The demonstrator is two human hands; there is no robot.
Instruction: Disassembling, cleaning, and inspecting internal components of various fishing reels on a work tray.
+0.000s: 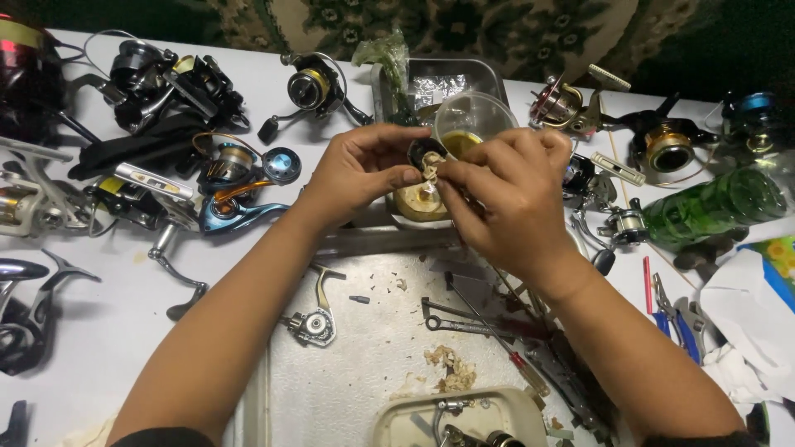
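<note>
A white table [108, 331] carried the work, crowded with fishing reels: a black one [166, 79] and a blue one [240, 186] at the left, a gold-spooled one [667, 145] at the right. A metal tray [348, 372] lay at its middle. A green bottle [712, 207] rested on its side near blue-handled pliers [675, 319] and white cloth [745, 331].

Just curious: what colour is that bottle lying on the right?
Green bottle, head view.

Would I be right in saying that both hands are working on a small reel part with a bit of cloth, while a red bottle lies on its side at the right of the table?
Not quite: the bottle is green, not red, as the head view shows. The rest holds: the left hand and right hand hold a small reel part with a bit of cloth.
</note>
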